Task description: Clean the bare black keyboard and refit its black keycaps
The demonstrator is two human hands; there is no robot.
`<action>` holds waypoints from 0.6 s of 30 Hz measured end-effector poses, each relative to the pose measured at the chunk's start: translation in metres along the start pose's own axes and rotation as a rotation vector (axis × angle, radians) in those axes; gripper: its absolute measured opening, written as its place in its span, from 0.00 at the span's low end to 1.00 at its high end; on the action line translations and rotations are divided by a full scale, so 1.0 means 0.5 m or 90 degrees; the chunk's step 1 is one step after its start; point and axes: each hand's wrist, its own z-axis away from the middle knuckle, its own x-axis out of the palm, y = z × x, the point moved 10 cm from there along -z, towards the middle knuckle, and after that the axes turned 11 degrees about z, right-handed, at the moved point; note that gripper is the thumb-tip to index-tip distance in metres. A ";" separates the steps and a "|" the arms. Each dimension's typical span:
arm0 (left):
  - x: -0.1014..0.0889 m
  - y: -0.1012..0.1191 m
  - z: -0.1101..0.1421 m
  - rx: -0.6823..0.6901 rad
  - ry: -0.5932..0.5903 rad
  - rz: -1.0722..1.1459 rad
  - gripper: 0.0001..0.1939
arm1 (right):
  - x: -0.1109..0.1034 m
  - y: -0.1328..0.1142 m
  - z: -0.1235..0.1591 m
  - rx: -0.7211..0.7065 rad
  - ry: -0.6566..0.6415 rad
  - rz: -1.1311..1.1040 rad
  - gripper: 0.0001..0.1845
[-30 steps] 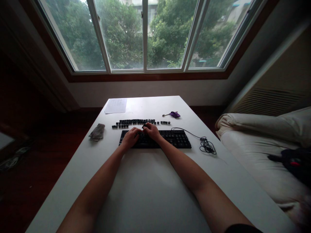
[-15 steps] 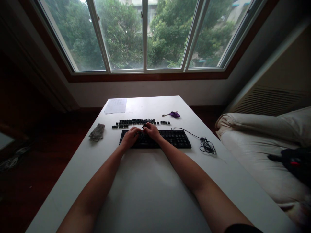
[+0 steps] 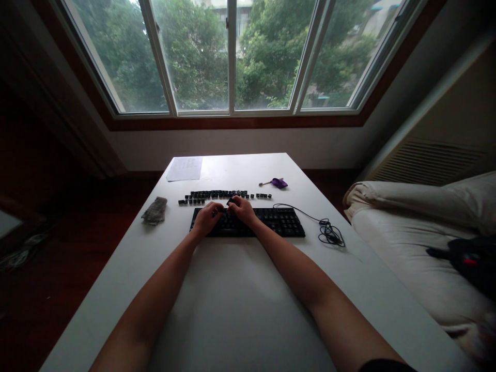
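Note:
A black keyboard [image 3: 287, 223] lies across the white table, and both of my hands are over its left half. My right hand [image 3: 243, 211] is closed round a small black object [image 3: 230, 201] that shows at its fingertips; I cannot make out its exact kind. Beside it, my left hand [image 3: 207, 219] rests over the keyboard's left end with bent, closed fingers. Whatever may be between those fingertips is too small to name. Just behind the keyboard stand rows of loose black keycaps [image 3: 211, 195].
A grey cloth [image 3: 155, 211] lies at the left and a sheet of paper [image 3: 185, 169] at the back left. Behind the keycaps is a purple object with a thin handle [image 3: 278, 183]. A coiled black cable [image 3: 330, 232] lies right of the keyboard, with a pale sofa [image 3: 391, 222] beyond.
My left hand's fingers have shifted slightly over the keyboard. My right hand stays almost in place with the small black object.

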 end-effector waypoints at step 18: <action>-0.095 -0.113 -0.046 -0.132 0.127 -0.222 0.09 | -0.001 -0.002 0.002 -0.007 -0.013 0.008 0.08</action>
